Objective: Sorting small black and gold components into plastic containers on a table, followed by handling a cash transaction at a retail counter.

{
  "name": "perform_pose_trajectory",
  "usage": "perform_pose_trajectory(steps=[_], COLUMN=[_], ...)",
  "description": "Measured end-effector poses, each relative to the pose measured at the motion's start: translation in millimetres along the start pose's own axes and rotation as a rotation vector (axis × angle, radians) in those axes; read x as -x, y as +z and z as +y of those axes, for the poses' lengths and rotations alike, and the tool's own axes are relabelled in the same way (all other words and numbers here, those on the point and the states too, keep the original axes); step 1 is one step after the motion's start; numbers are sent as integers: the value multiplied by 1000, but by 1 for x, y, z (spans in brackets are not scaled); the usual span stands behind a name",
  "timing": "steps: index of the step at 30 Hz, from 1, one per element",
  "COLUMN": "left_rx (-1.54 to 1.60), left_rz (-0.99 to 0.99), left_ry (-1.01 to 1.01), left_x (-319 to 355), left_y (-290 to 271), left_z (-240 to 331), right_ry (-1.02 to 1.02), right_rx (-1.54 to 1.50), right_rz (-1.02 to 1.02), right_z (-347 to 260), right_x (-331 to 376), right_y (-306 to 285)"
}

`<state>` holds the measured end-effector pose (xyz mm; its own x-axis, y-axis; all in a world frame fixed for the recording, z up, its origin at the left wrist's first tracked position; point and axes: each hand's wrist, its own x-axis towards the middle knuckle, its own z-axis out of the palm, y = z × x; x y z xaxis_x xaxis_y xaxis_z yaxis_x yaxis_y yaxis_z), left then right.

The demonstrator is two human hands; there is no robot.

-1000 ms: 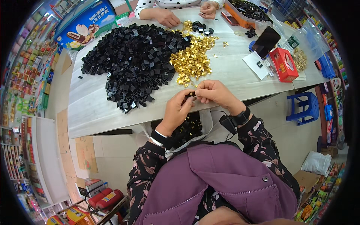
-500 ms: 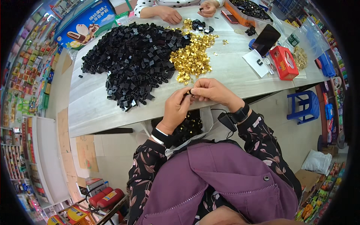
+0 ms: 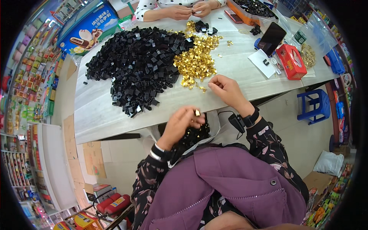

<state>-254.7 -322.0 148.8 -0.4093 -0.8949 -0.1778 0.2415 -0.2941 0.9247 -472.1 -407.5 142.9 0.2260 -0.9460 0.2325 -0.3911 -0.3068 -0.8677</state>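
Nearest, over the lap: left hand, grip narrow, pinching a small gold piece at the fingertips, above a bag of finished black parts hanging below the counter edge. Farther out: right hand resting on the counter, fingers curled in, grip contents impossible to tell, just beside a few loose gold pieces. Beyond: gold pile touching the large black pile. Farthest, across the counter: another person's hands.
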Motion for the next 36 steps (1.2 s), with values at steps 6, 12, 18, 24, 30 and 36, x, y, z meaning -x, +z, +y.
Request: perform_pose_trajectory(steps=[6,12,18,24,30,36], left_rx=[-484,-1356,-1114,-1706,-1754,-1695], left_rz=[-34,7,-48,511,446,412], left_ry=[-91,31,210,477,349,391], left_x=[21,16,0,-43,-44,-41], left_y=[-24,-27,-9,-40,-42,-42], left_z=[-56,-37,45,53,55,55], right_ry=[-58,-228,-190,-203,-164,-169], right_rx=[171,332,313,304,296,220], right_rz=[-30,37,16,-16,-25,-28], right_z=[-17,-13,-15,-13,-18,-16], right_x=[0,1,2,5,8,13], right_y=[4,9,8,5,4,0])
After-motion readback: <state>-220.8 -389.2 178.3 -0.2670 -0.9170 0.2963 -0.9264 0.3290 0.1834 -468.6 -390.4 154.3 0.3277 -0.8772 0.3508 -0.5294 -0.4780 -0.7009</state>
